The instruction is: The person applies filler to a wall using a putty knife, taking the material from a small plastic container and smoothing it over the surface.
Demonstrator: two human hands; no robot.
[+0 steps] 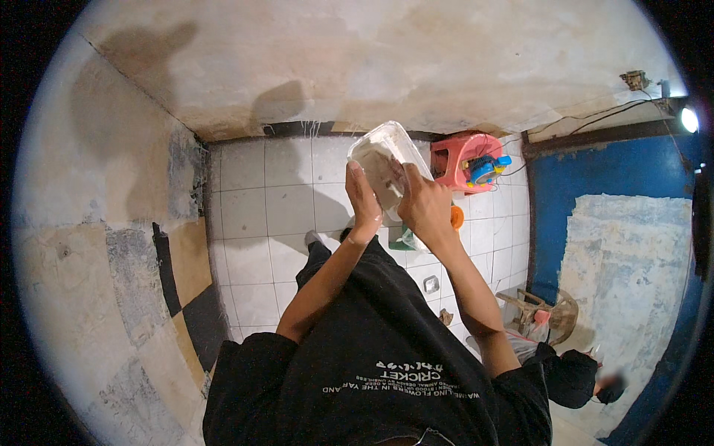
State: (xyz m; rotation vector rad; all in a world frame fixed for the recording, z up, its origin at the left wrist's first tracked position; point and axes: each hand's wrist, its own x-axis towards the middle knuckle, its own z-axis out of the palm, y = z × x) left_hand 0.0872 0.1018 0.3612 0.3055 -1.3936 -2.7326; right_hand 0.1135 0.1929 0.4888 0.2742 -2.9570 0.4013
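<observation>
A white rectangular plastic tub (pixel 419 152), tilted, is held out in front of my body. Whitish paste coats its inside. My left hand (pixel 363 197) grips the tub's left side, with fingers under it and thumb along the wall. White smears mark that wrist. Over the tub's near right part is my right hand (pixel 425 202), its fingers curled and reaching inside. What those fingers hold, if anything, is hidden by the hand and the paste.
A pink plastic stool (pixel 440 160) by the far wall bears a blue and yellow object (pixel 485 172). Below it lies an orange round thing (pixel 457 217). A person in black (pixel 571 377) is at the lower right, near a brownish chair (pixel 564 316). Patchy walls surround the tiled floor (pixel 249 215).
</observation>
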